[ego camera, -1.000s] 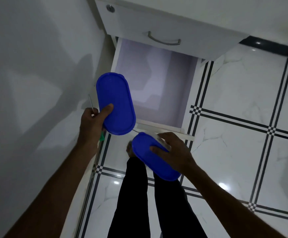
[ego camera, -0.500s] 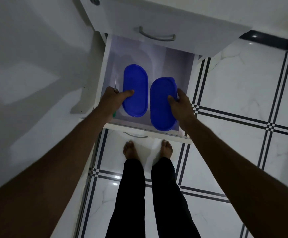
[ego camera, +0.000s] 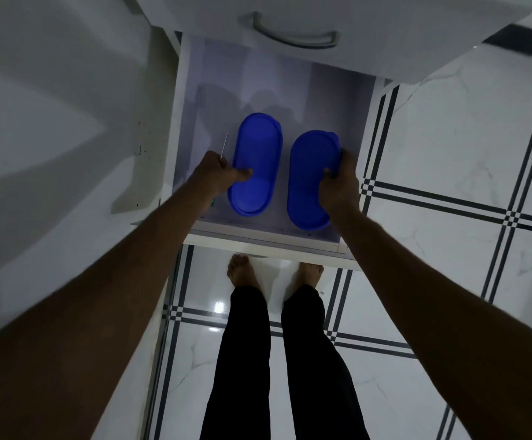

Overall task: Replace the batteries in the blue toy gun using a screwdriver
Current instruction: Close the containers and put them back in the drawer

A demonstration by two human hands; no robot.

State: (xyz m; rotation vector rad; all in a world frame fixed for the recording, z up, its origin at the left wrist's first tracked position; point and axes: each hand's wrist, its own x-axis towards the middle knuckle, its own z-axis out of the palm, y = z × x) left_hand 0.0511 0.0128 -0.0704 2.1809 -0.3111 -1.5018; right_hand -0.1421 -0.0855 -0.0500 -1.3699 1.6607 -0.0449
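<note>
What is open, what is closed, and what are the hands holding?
Lower drawer: pulled open.
Upper drawer: also pulled out.
Left blue box: lid on, in the lower drawer.
Right blue box: lid on, in the lower drawer.
Left hand: gripping the left box and a screwdriver.
Right hand: gripping the right box.

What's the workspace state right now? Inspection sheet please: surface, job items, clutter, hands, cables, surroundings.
Surface: open white drawer, pale floor, otherwise bare.
Job's things: screwdriver in the left hand, thin shaft pointing up, green handle end below the wrist; toy gun and batteries nothing seen.
Clutter: two blue oval containers, left container and right container, side by side in the drawer, apart.
Grippers: left hand holds the left container with the screwdriver; right hand grips the right container's edge.
Cables: nothing seen.
Surroundings: closed drawer with metal handle above; white tiled floor with dark lines; bare feet below.
</note>
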